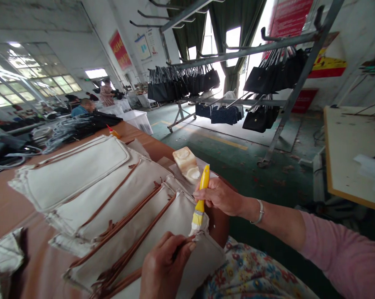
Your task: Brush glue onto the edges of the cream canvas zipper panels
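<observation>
My right hand [220, 197] is closed round the yellow handle of a paintbrush [203, 182]. The brush points down, its white-coated bristles touching the upper edge of a cream bag panel [206, 249]. My left hand [165, 263] pinches that panel's edge between thumb and fingers, just below the bristles. More cream panels with brown trim [122, 195] lie overlapped in a row to the left. Beyond the brush stands a cut-open plastic container [185, 162] smeared with white and brownish residue.
The panels lie on a brown-covered table [34, 228]. A small yellow bottle with a red tip [113, 132] stands at its far side. Black bags [265, 77] hang on a metal rack [284, 104] ahead. Another table [346, 158] is at right. People [106, 93] are in the background.
</observation>
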Motion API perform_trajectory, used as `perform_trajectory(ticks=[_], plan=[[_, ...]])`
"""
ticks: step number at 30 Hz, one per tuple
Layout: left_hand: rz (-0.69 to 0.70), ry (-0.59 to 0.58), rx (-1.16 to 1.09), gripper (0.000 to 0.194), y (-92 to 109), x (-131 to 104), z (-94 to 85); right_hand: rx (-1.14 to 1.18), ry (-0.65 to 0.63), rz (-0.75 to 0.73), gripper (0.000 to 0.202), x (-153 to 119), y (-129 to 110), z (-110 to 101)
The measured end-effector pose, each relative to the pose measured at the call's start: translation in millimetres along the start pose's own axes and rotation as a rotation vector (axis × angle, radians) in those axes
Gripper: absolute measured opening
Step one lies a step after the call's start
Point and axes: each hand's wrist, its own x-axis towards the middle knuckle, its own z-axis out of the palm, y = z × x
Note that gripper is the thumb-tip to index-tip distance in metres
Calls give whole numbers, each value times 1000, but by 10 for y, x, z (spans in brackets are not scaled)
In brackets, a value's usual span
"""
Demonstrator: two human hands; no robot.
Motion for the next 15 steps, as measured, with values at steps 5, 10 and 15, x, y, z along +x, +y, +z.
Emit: perform_trajectory(ticks=[5,10,15], plan=[[-13,-26,13,32,19,8,-9,1,123,-65,25,4,-141,-62],[-14,-35,6,32,106,31,-22,67,28,27,26,-43,-100,4],[72,-38,-106,42,545,202,-354,347,259,-18,20,-86,-425,-294]])
